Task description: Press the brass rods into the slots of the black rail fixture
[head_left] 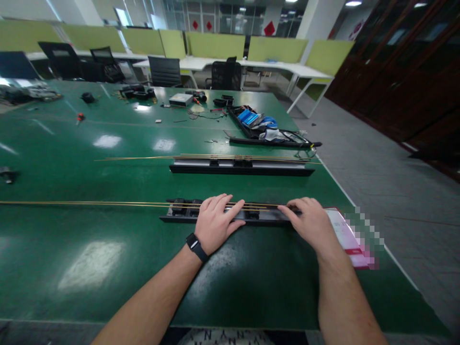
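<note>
A long black channel-shaped rail (269, 222) lies across the green table in front of me, with black blocks (178, 207) set inside it. Thin brass-coloured rods (108, 203) run along the rail and stick out far to the left. My left hand (217, 218) rests over the rail's middle, its fingers stretched out and spread across the rods. At the rail's right end, my right hand (311, 220) has thumb and fingers drawn together by the rod ends. What lies between those fingertips is hidden.
A second black rail (240, 170) with thin rods lies farther back. Behind it are a black tray (239, 120) holding blue items and a long black strip (269, 142). A pink-and-white sheet (347, 235) lies by my right wrist, near the table's right edge.
</note>
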The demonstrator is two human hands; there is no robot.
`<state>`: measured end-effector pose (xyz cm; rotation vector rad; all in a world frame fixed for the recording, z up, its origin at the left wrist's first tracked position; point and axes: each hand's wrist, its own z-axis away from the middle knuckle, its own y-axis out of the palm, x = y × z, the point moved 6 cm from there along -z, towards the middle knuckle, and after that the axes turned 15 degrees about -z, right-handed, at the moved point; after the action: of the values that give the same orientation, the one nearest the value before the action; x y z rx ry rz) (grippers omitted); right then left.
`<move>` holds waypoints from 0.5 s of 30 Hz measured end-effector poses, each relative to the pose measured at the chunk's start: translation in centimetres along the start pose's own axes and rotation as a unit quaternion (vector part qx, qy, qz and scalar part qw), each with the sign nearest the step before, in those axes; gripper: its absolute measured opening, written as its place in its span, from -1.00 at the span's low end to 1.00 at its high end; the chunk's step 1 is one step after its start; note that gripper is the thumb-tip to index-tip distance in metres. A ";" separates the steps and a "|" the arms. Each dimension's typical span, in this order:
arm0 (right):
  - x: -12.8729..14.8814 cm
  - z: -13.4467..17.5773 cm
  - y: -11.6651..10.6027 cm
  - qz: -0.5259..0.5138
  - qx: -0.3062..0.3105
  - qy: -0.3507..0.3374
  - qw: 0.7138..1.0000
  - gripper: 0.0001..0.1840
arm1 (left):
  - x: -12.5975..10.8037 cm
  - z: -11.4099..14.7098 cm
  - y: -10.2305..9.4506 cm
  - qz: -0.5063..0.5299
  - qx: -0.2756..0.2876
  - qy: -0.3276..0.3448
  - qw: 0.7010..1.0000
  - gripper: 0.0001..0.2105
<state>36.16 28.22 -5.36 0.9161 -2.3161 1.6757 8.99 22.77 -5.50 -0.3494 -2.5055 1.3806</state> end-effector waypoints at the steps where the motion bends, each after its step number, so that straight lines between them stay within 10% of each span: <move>1: 0.0 0.0 0.0 -0.001 -0.001 0.002 1.000 -0.51 | 0.0 0.0 0.0 0.000 0.000 0.000 1.000 -0.53; 15: -0.2 0.0 -0.1 0.001 -0.018 0.012 1.000 -0.40 | -0.2 -0.1 0.0 -0.007 0.005 0.003 1.000 -0.54</move>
<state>36.34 28.27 -5.40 0.8831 -2.3254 1.6305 9.20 22.76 -5.44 -0.3340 -2.4909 1.3840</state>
